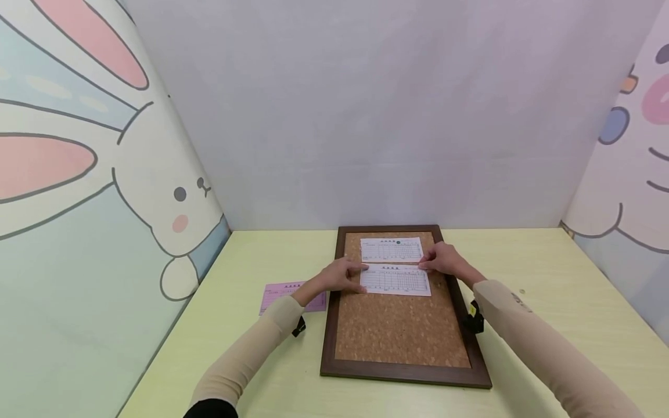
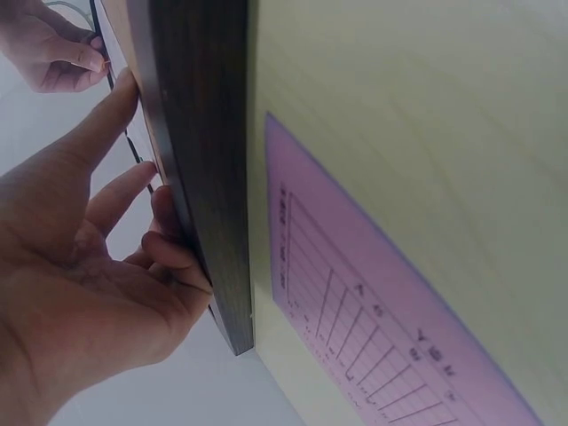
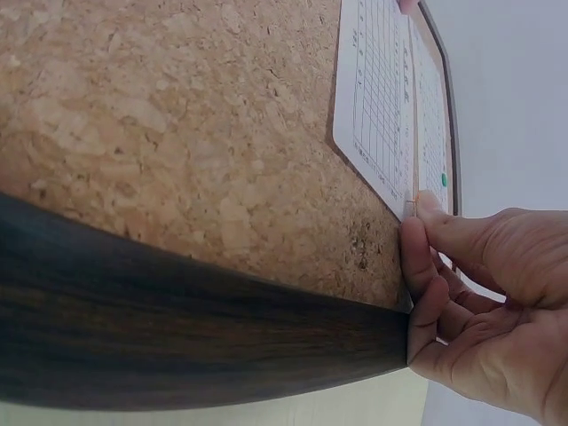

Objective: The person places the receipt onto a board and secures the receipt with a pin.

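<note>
A corkboard (image 1: 402,331) in a dark brown frame lies on the table. On it, a white printed form (image 1: 395,281) sits just below a second white form (image 1: 384,252), which bears a green round pin head (image 1: 398,242). My left hand (image 1: 340,275) reaches over the frame's left side, thumb and a finger spread and pressing on the lower form's left edge. At that form's upper right corner, my right hand (image 1: 443,259) pinches the paper between thumb and forefinger. The right wrist view shows this right hand (image 3: 488,293) with its other fingers curled beside the frame.
A pink printed form (image 1: 282,293) lies on the table left of the board, partly under my left forearm. The pale yellow table (image 1: 564,325) meets a plain white backdrop (image 1: 392,116) behind the board. Cartoon-printed panels (image 1: 157,203) stand at both sides.
</note>
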`<action>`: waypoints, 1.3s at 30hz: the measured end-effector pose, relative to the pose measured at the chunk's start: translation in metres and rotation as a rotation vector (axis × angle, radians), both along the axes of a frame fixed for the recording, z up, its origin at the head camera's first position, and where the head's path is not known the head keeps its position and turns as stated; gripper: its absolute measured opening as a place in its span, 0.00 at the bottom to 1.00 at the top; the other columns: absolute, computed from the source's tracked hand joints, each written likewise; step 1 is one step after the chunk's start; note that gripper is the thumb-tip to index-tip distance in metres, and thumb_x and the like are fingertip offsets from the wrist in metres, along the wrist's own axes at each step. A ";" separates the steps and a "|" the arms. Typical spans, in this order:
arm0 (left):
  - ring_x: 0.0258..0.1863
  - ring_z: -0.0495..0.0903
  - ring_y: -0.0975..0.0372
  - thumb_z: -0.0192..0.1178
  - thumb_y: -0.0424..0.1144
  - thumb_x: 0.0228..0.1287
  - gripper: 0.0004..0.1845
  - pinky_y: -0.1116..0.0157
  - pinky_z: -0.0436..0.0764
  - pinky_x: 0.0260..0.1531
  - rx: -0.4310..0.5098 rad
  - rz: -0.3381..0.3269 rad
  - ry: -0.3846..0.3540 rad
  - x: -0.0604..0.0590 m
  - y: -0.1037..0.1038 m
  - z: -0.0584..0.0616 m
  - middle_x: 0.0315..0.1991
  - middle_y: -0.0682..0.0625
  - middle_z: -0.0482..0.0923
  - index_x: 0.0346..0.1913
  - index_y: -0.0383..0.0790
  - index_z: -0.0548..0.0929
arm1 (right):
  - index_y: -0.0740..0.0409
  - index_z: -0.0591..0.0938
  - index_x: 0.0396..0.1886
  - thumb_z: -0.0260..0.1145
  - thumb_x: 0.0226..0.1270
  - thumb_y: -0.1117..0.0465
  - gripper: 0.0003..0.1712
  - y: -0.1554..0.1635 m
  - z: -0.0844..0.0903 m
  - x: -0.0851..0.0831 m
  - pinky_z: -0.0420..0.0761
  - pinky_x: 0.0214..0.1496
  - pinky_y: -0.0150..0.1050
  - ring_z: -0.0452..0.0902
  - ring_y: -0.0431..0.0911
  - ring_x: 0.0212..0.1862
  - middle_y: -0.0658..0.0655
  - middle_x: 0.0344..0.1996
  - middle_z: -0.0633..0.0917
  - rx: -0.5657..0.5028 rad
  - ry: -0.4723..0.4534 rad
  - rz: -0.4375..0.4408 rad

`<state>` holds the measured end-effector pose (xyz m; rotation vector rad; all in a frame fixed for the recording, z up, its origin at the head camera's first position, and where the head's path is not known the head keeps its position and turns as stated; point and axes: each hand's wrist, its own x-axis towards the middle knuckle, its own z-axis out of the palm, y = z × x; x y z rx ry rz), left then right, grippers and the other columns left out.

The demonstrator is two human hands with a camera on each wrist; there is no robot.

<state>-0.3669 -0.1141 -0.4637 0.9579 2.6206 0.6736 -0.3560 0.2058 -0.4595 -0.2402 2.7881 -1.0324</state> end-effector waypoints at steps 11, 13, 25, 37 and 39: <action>0.36 0.65 0.63 0.75 0.47 0.60 0.35 0.69 0.65 0.34 0.003 0.003 -0.001 0.000 -0.002 -0.004 0.41 0.47 0.74 0.70 0.42 0.77 | 0.66 0.87 0.31 0.71 0.67 0.64 0.08 -0.002 -0.004 0.001 0.71 0.31 0.35 0.71 0.42 0.27 0.53 0.22 0.83 -0.025 -0.023 -0.029; 0.36 0.65 0.63 0.74 0.48 0.61 0.35 0.69 0.66 0.34 -0.004 -0.003 0.005 0.000 -0.002 -0.004 0.42 0.47 0.75 0.70 0.42 0.77 | 0.66 0.87 0.31 0.72 0.67 0.64 0.08 -0.002 -0.005 0.002 0.71 0.31 0.36 0.71 0.43 0.27 0.52 0.22 0.82 -0.028 -0.020 -0.024; 0.35 0.63 0.63 0.74 0.47 0.61 0.36 0.70 0.63 0.33 0.005 -0.002 -0.012 0.001 -0.002 0.000 0.38 0.49 0.73 0.70 0.41 0.76 | 0.66 0.87 0.30 0.71 0.67 0.65 0.08 -0.001 -0.008 0.000 0.70 0.29 0.34 0.70 0.42 0.27 0.51 0.21 0.81 -0.049 0.005 -0.011; 0.37 0.64 0.62 0.74 0.47 0.62 0.36 0.69 0.65 0.35 -0.005 0.001 -0.010 0.000 -0.001 -0.001 0.42 0.47 0.74 0.71 0.42 0.75 | 0.68 0.87 0.31 0.72 0.67 0.65 0.08 -0.003 0.002 0.005 0.71 0.30 0.34 0.72 0.42 0.27 0.55 0.23 0.84 0.005 0.012 -0.023; 0.37 0.64 0.62 0.74 0.48 0.61 0.36 0.70 0.65 0.34 -0.007 0.002 -0.007 0.000 0.000 0.000 0.42 0.46 0.74 0.71 0.42 0.75 | 0.67 0.87 0.29 0.72 0.66 0.65 0.09 -0.001 0.001 0.004 0.70 0.29 0.35 0.71 0.42 0.26 0.54 0.21 0.83 0.018 0.039 -0.025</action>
